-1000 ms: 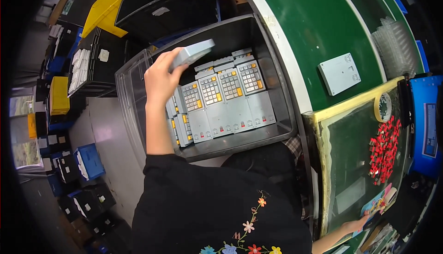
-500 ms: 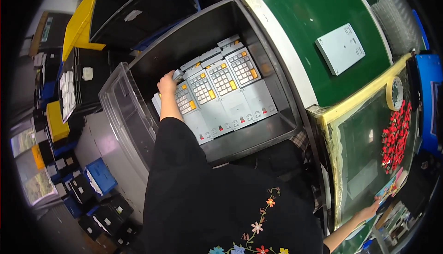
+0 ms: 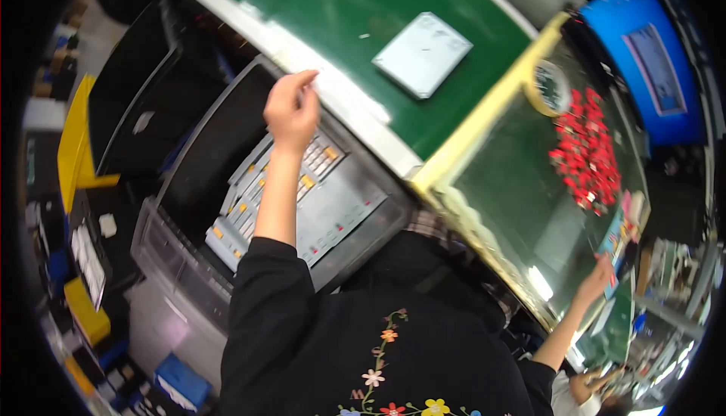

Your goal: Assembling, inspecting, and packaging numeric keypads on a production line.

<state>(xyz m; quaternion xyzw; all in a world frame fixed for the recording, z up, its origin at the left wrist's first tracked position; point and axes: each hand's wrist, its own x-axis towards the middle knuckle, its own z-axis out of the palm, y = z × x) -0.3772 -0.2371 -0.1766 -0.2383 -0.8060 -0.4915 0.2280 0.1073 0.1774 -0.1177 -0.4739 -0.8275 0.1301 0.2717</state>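
My left hand (image 3: 292,113) is raised over the far side of a black bin (image 3: 370,223), near the green table's white edge. Its fingers are bent, with a gap at the thumb, and nothing shows in them. Below my forearm, grey keypad units (image 3: 302,208) with white and orange keys lie in a row in the bin; the arm covers some. At the right, my right hand (image 3: 594,281) grips the near end of a colourful flat packet (image 3: 626,227). That packet lies beside a pile of small red parts (image 3: 586,151) on a dark glossy work surface (image 3: 499,189).
A pale grey flat housing (image 3: 423,54) lies on the green table (image 3: 318,19). A tape roll (image 3: 550,88) is beside the red parts. Left of the bin stand a clear lid (image 3: 178,265) and black crates (image 3: 132,106). Other people show at the upper left and lower right.
My left hand has left the keypad units and risen toward the green table's edge. The view has swung right, and my right hand remains at the colourful packet.
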